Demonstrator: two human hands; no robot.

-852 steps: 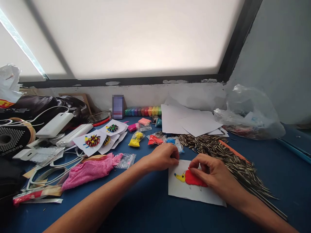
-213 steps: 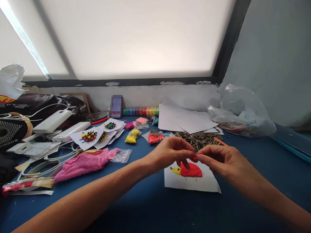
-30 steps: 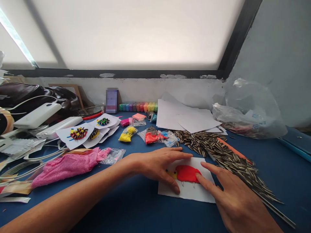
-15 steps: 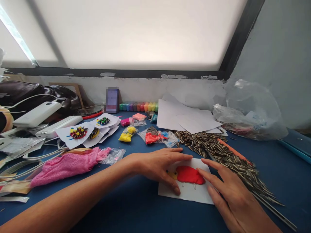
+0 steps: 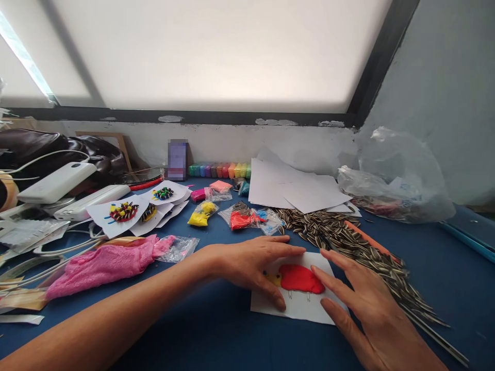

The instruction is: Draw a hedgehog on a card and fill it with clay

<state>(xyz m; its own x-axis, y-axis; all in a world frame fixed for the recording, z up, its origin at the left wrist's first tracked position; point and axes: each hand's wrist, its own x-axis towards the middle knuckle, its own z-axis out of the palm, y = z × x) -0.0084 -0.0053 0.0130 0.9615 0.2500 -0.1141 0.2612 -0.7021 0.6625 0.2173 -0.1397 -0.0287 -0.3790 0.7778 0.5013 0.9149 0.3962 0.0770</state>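
Observation:
A white sheet of paper (image 5: pixel 294 312) lies on the blue table in front of me. Pressed flat on it is a red clay body (image 5: pixel 301 279), joined at its left to a small yellow clay head (image 5: pixel 276 279), with little legs drawn in pencil below. My left hand (image 5: pixel 253 265) rests over the paper's left side, fingers and thumb spread, partly covering the yellow part. My right hand (image 5: pixel 363 304) is at the right side, fingers apart, a fingertip at the red clay's right edge. Neither hand grasps anything.
Sunflower seeds (image 5: pixel 371 257) are heaped right of the paper, with tweezers-like metal (image 5: pixel 435 335) beside them. Behind are clay packets (image 5: pixel 203 213), blank papers (image 5: pixel 297 185) and a plastic bag (image 5: pixel 402 180). Finished seed pictures (image 5: pixel 119 214) and a pink cloth (image 5: pixel 104 265) lie left.
My right thumb has moved a little left and up over the paper, away from the fingers. The left hand stays almost in place, and the view has shifted very slightly.

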